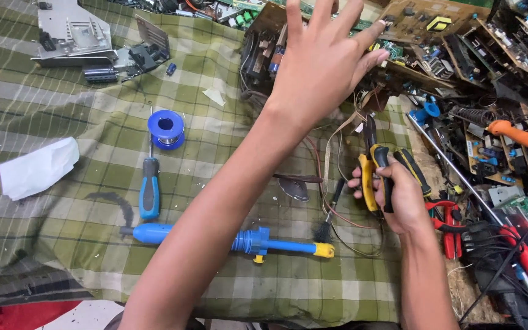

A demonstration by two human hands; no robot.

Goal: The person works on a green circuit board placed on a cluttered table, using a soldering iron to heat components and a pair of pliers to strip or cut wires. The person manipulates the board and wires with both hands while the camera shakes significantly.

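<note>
My left hand (322, 58) is raised with fingers spread, its fingertips at a brown circuit board (417, 24) at the back; it holds nothing. My right hand (392, 192) is closed around the yellow-and-black handles of pliers (374, 162), whose jaws point away toward a bundle of thin wires (337, 140). A blue desoldering pump (258, 241) with a yellow tip lies under my left forearm. Left of it lie a blue-handled screwdriver (149, 189) and a blue spool of solder wire (166, 128).
Everything rests on a green checked cloth (62, 104). A white tissue (38, 168) lies at left, a grey metal chassis (71, 33) at the back left. At right are heaped boards, red-handled cutters (447, 220), an orange-handled tool (520, 137) and a long metal rod (453, 165).
</note>
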